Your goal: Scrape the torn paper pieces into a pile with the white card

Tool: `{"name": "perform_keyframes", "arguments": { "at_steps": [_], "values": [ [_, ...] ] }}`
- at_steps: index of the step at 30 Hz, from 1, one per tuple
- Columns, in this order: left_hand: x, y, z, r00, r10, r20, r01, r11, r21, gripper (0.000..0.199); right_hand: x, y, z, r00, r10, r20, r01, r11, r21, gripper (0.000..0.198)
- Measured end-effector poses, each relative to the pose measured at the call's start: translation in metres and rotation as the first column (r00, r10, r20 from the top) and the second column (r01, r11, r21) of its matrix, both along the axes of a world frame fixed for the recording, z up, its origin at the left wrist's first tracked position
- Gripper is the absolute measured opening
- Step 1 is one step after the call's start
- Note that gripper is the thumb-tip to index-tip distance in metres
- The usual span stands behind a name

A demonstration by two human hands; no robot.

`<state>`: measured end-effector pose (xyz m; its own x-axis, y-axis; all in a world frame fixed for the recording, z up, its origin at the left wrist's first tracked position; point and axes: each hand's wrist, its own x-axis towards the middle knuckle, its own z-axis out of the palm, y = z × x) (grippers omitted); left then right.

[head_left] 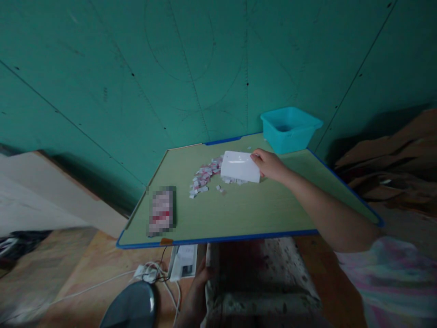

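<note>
My right hand (pixel 268 164) reaches in from the right over the green table and is closed on the right end of a glossy white rectangular plastic piece (pixel 239 165), with the thumb on top. The white piece is tilted and covers part of a pile of small cut paper scraps (pixel 205 175), white and pink, which curves out to its left. A few loose scraps (pixel 220 188) lie in front of it. Low in the view, below the table edge, my left hand (pixel 203 275) is beside stained cloth over my lap; its fingers are mostly hidden.
A turquoise plastic basin (pixel 290 132) stands at the table's back right corner. A blurred pink-and-white rectangular item (pixel 161 212) lies front left. Blue edging borders the table (pixel 273 212). Below are a stool (pixel 131 305), cables and a power strip (pixel 146 273). Cardboard (pixel 392 155) leans right.
</note>
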<state>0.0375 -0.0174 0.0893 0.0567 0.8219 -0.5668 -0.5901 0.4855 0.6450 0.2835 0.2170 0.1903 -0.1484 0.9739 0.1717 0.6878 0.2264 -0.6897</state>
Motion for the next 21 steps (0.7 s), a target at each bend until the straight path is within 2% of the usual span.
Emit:
{"name": "perform_keyframes", "arguments": {
  "at_steps": [4, 8, 14, 18, 21],
  "values": [
    [-0.003, 0.000, -0.009, 1.000, -0.012, 0.021, 0.012, 0.999, -0.040, 0.035, -0.004, -0.007, 0.005, 0.999, 0.039, -0.002, -0.039, 0.999, -0.004, 0.021],
    [-0.006, 0.002, -0.017, 0.997, -0.019, 0.075, 0.019, 1.000, 0.001, 0.041, -0.011, -0.014, 0.007, 0.994, 0.108, 0.001, -0.108, 0.993, -0.040, 0.023],
    [-0.003, 0.001, -0.010, 0.998, -0.036, -0.059, 0.028, 0.991, -0.131, 0.040, -0.008, -0.011, 0.006, 0.998, 0.056, 0.041, -0.055, 0.998, -0.016, 0.023],
    [0.001, 0.002, -0.007, 1.000, -0.020, -0.012, 0.020, 0.999, -0.025, 0.038, -0.007, -0.010, 0.008, 0.998, 0.036, 0.057, -0.036, 0.999, 0.011, 0.025],
    [0.000, 0.003, -0.008, 0.997, -0.074, -0.007, 0.074, 0.997, 0.023, 0.038, -0.008, -0.011, 0.006, 0.997, 0.045, 0.064, -0.047, 0.999, 0.024, 0.024]
  ]
}}
